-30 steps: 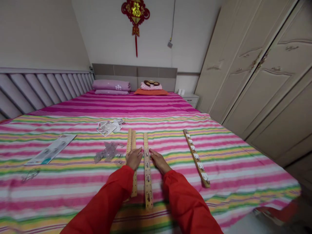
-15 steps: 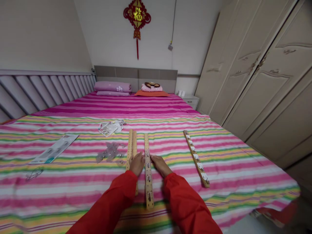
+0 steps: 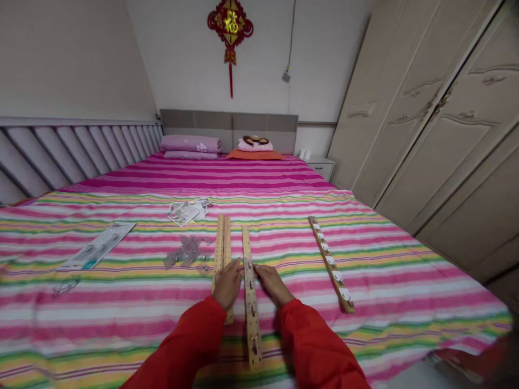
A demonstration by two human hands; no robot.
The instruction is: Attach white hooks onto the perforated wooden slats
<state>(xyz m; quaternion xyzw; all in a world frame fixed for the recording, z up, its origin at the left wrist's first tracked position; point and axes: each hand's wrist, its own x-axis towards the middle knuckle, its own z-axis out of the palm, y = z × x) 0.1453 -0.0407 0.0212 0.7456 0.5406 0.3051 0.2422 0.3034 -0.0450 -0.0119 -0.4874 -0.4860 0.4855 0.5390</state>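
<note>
A long wooden strip with holes and small metal hooks [image 3: 251, 302] lies lengthwise on the striped bedspread in front of me. My left hand [image 3: 227, 282] and my right hand [image 3: 273, 282] flank it about midway, fingertips pinched toward a small metal hook on the strip. Both sleeves are red. A second pair of plain wooden strips [image 3: 222, 248] lies just left of it, partly under my left hand. Further right lies another wooden strip with white hooks [image 3: 331, 263].
Clear plastic bags of small parts [image 3: 187, 252] and torn packaging [image 3: 187, 210] lie left of the strips; a printed card [image 3: 96, 246] sits further left. Pillows [image 3: 190, 145] rest at the headboard. A tall wardrobe [image 3: 438, 119] stands right of the bed [image 3: 121, 302].
Both hands have slid a little nearer to me along the hooked strip, staying pinched at its sides. The view has shifted slightly.
</note>
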